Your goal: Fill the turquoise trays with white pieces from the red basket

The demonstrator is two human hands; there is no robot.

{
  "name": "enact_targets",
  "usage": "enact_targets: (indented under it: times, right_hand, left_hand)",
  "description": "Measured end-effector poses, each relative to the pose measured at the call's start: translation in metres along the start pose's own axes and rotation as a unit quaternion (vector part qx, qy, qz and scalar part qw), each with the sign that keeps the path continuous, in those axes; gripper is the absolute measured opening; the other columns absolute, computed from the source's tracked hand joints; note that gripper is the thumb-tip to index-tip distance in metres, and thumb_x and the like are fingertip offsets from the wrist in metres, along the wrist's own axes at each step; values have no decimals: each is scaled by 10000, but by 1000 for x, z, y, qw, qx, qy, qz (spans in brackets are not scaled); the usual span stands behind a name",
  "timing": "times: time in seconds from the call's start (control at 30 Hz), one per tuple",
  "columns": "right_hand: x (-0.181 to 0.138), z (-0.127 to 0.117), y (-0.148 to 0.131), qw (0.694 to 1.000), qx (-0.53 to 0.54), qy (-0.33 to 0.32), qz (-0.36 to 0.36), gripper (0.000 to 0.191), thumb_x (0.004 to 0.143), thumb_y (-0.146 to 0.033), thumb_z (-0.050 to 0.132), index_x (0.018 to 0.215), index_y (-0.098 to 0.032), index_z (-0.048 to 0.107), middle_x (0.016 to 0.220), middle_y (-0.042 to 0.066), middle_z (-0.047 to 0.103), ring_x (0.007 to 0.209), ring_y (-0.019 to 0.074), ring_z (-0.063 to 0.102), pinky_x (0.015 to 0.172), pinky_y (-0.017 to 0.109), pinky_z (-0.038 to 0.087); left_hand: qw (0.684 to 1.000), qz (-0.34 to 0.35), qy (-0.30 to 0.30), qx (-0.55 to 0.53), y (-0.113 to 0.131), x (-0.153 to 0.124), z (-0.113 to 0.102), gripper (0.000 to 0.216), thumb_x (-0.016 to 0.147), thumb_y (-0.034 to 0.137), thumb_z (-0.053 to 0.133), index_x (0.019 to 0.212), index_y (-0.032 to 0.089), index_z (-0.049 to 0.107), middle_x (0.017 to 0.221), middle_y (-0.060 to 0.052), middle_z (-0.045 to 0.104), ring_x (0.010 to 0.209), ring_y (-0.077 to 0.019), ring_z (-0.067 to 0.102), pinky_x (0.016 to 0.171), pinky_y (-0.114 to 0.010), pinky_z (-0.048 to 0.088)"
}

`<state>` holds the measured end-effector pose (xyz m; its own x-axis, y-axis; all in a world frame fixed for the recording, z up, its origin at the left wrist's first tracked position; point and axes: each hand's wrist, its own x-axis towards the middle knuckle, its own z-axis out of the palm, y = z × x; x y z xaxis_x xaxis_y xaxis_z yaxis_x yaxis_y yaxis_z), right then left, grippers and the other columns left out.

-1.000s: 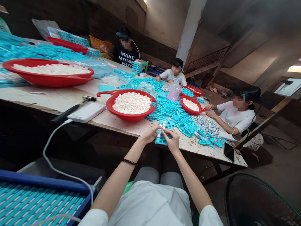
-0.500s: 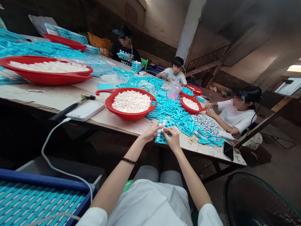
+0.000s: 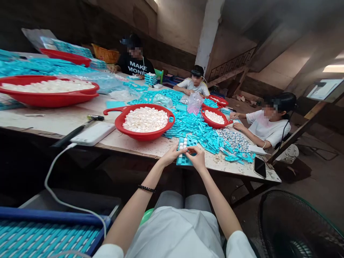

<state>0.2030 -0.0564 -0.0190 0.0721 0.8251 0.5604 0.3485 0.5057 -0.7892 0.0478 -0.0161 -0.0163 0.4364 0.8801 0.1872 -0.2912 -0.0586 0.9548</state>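
Held item: teal cell tray [image 3: 185, 161], lying on the desk [image 3: 61, 122] at its near edge, to the right of the central red basin [image 3: 142, 137] and nearer the wearer; white pieces [image 3: 182, 145] sit in its left-hand cells.
Left hand [image 3: 169, 156]: on the tray's left side, fingers [image 3: 177, 152] drawn close and pressed against it.
Right hand [image 3: 198, 158]: over the tray's right side, fingers [image 3: 191, 149] pinched narrow (whether they hold a piece is too small to tell).
Central red basin: two-handled, heaped with white pieces.
Left of the central basin: wide red basin [image 3: 45, 102] full of the same white pieces.
Right of the central basin: smaller red basin [image 3: 213, 125], also holding white pieces, with a pink-tinted plastic bag [image 3: 195, 103] just behind it.
Behind the central basin: clear plastic bag [image 3: 162, 100], holding something too blurred to name.
Between the central basin and the tray's far side: loose heap of teal trays [image 3: 196, 129].
Right of that heap: pile of foil-wrapped sweets [image 3: 232, 139].
Below the central basin, off the desk: blue-rimmed crate [image 3: 40, 213], packed with teal rows.
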Motion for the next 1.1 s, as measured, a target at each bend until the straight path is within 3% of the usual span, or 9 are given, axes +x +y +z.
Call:
enact_targets:
  times: [0.17, 0.57, 0.9, 1.1]
  right_hand:
    - [2, 3, 3, 999, 27, -23, -18, 313, 748, -251, 725, 1058, -217, 711, 910, 30, 726, 772, 179, 689, 746, 302, 595]
    - [0, 11, 5, 999, 3, 8, -46, 215, 779, -224, 639, 980, -218, 715, 866, 20, 693, 727, 162, 666, 714, 292, 585]
    - [0, 10, 4, 999, -5, 4, -40, 193, 794, -281, 698, 976, -227, 735, 860, 21, 691, 736, 168, 652, 722, 296, 576]
    - [0, 10, 9, 999, 11, 11, -34, 165, 821, -321, 713, 954, -230, 753, 845, 24, 686, 736, 171, 653, 703, 294, 563]
  left_hand:
    - [996, 46, 79, 15, -11, 2, 2, 661, 701, 446, 823, 1266, 194, 590, 1236, -102, 704, 1156, -304, 650, 993, -420, 514]
    - [990, 60, 130, -8, -14, 2, 8, 684, 659, 419, 829, 1255, 192, 582, 1210, -102, 712, 1137, -313, 661, 1029, -479, 496]
    - [986, 70, 149, 6, -17, 3, 8, 578, 656, 401, 823, 1147, 191, 603, 1148, -83, 712, 1097, -296, 658, 989, -445, 502]
    - [992, 28, 113, -42, -21, 7, 2, 588, 641, 358, 828, 1155, 186, 601, 1057, -65, 717, 1001, -271, 679, 876, -386, 529]
